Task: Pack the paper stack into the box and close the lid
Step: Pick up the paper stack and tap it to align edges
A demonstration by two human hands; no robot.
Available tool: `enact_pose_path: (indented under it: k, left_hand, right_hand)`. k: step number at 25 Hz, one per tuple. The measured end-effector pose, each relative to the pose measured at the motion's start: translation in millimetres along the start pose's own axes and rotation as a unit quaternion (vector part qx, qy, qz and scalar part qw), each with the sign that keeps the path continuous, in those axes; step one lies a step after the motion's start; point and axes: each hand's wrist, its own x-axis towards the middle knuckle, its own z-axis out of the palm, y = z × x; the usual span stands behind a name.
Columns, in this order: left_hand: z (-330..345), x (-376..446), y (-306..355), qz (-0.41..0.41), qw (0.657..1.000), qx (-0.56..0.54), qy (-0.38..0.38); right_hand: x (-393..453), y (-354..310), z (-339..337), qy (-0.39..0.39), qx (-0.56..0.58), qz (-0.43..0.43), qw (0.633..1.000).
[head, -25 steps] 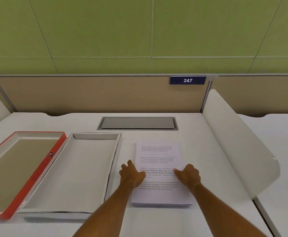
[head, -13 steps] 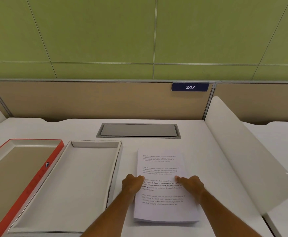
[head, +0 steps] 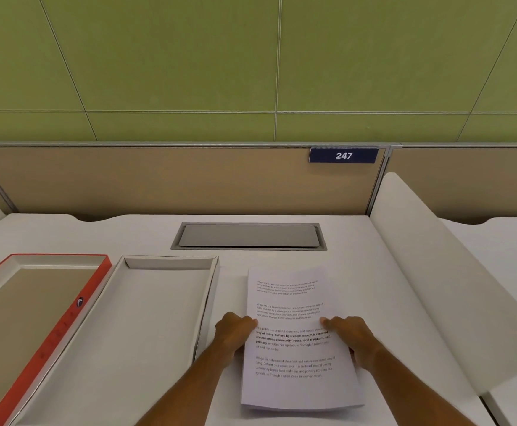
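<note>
A stack of white printed paper [head: 292, 387] lies on the desk, right of centre. My left hand [head: 235, 333] holds its left edge, thumb on the top sheet and fingers curled at the side. On the right edge, my right hand [head: 354, 341] grips the same way. The stack's near end casts a thin shadow on the desk. The open white box base [head: 171, 261] sits empty just left of the stack. Its red-rimmed lid [head: 94, 287] lies upside down further left.
A grey cable hatch [head: 248, 236] is set into the desk behind the paper. A curved white divider [head: 454, 290] rises close on the right. A tan partition with a blue "247" plate [head: 343, 155] closes the back.
Both hands slid outward from the top of the sheet to the stack's left and right edges and closed on them. The view has shifted a little.
</note>
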Motion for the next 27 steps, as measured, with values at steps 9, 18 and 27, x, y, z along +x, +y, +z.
enact_pose_path:
  k: [9, 18, 27]
  left_hand:
    - [-9.3, 8.8, -1.7, 0.0, 0.998, -0.032, -0.048]
    - [-38.3, -24.9, 46.6, 0.201, 0.979, -0.044, 0.01]
    - [-44.5, -46.9, 44.1, 0.266, 0.963, -0.012, 0.045]
  right_hand:
    - [2.9, -3.4, -8.1, -0.013, -0.003, -0.007, 1.0]
    - [-21.9, -32.0, -35.5, -0.027, 0.028, -0.228, 0.973]
    - [-35.8, -34.8, -39.7, -0.043, 0.046, -0.299, 0.952]
